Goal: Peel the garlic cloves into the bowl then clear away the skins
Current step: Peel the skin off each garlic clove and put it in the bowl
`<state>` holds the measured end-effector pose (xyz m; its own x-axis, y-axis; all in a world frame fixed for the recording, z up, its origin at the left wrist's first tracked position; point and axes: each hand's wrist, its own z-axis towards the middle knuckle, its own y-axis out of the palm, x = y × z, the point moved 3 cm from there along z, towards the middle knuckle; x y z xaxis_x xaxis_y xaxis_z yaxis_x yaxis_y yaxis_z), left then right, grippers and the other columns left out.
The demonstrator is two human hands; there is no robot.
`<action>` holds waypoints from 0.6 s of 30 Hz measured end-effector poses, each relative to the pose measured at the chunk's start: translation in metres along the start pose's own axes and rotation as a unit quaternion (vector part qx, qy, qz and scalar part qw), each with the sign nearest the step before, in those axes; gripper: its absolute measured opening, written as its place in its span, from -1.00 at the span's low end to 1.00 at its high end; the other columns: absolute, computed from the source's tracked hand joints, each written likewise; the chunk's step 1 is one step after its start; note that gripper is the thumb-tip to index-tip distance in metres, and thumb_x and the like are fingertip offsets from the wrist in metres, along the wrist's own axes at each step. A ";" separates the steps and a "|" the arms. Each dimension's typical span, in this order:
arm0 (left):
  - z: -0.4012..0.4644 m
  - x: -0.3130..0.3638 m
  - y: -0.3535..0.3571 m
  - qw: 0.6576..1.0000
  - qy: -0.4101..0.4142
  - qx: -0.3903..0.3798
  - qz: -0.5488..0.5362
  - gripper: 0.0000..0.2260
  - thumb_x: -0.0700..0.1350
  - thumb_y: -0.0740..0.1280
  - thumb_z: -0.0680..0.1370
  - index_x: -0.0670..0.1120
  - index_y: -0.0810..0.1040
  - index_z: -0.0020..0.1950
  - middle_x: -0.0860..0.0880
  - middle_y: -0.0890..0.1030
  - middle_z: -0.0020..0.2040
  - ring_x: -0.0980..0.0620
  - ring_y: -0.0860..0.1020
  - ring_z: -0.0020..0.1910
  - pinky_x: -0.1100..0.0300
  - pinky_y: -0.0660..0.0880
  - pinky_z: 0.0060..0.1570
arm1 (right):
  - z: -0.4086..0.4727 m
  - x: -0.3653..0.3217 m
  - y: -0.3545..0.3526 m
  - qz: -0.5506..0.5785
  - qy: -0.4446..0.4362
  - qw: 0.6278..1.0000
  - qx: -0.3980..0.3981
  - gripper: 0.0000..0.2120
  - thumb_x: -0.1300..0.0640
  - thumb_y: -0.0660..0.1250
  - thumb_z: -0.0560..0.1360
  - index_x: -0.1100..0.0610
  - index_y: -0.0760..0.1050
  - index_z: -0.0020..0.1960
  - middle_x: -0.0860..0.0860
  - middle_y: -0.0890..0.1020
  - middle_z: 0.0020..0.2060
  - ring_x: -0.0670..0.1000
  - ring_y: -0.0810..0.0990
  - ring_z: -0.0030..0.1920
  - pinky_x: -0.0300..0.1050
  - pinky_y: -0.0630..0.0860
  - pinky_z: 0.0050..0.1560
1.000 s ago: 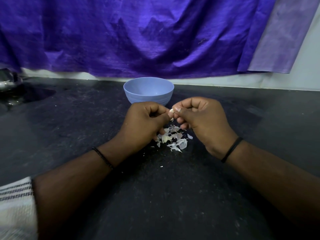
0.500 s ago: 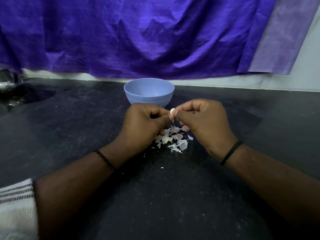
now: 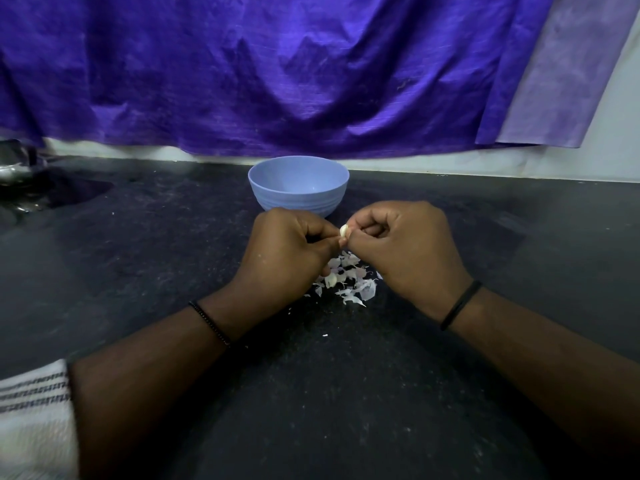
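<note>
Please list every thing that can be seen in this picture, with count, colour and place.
bowl: one, light blue, on the counter beyond the hands.
garlic clove: one, whitish, pinched between both hands.
garlic skins: a small pile, white and pale pink, on the counter under the hands.
counter: one, black, speckled.
cloth: purple, hanging behind the counter.
metal object: one, shiny, far left; cannot tell what.
left hand: black beaded wristband, striped sleeve.
right hand: black wristband.

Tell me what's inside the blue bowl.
The bowl shows only its bare blue far inner wall. Its near rim hides the bottom, so any peeled cloves lying there cannot be seen.
</note>
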<state>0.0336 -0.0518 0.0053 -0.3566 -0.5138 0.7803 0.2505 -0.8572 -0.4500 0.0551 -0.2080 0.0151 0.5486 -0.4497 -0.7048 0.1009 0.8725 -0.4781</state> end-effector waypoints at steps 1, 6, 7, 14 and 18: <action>0.000 0.000 0.000 1.000 -0.005 0.002 -0.006 -0.95 -0.16 0.47 0.50 -0.03 0.72 -0.15 0.03 0.64 -0.44 0.17 0.56 -0.53 0.33 0.49 -0.45 | 0.000 0.000 0.000 -0.002 0.000 1.000 0.008 -0.95 0.19 0.51 0.41 0.10 0.69 -0.22 -0.09 0.67 -0.40 -0.17 0.60 -0.41 -0.34 0.51 -0.39; 0.000 0.001 0.001 1.000 0.004 0.003 -0.007 -0.92 -0.22 0.45 0.51 -0.07 0.72 -0.14 0.18 0.60 -0.48 0.22 0.56 -0.53 0.37 0.48 -0.45 | -0.001 -0.001 0.002 -0.024 -0.018 0.999 0.032 -0.95 0.22 0.50 0.39 0.10 0.67 -0.22 -0.10 0.66 -0.40 -0.13 0.63 -0.36 -0.22 0.59 -0.33; 0.000 0.001 0.001 1.000 0.007 0.004 -0.003 -0.91 -0.23 0.45 0.51 -0.07 0.72 -0.14 0.20 0.59 -0.48 0.23 0.55 -0.53 0.38 0.47 -0.45 | -0.001 -0.002 0.002 -0.033 -0.027 0.998 0.036 -0.95 0.23 0.50 0.39 0.11 0.67 -0.23 -0.10 0.66 -0.40 -0.11 0.63 -0.34 -0.20 0.59 -0.32; 0.000 0.001 0.002 1.000 0.006 -0.002 -0.008 -0.92 -0.23 0.44 0.52 -0.09 0.72 -0.13 0.16 0.61 -0.47 0.21 0.57 -0.52 0.36 0.48 -0.45 | 0.000 -0.002 0.003 -0.075 -0.062 0.994 0.046 -0.95 0.20 0.48 0.39 0.09 0.64 -0.23 -0.11 0.63 -0.39 -0.09 0.60 -0.30 -0.19 0.55 -0.30; 0.004 -0.003 0.002 0.999 -0.020 -0.017 -0.039 -0.92 -0.21 0.44 0.53 -0.09 0.70 -0.15 -0.05 0.65 -0.40 -0.06 0.64 -0.43 0.11 0.62 -0.39 | 0.003 0.000 0.001 -0.047 -0.037 0.998 0.035 -0.93 0.17 0.50 0.38 0.08 0.63 -0.23 -0.11 0.63 -0.38 -0.17 0.56 -0.36 -0.32 0.51 -0.34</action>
<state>0.0386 -0.0516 0.0040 -0.3377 -0.4446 0.8296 0.1927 -0.8954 -0.4014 0.0575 -0.2061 0.0161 0.5935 -0.5174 -0.6164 0.2112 0.8392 -0.5011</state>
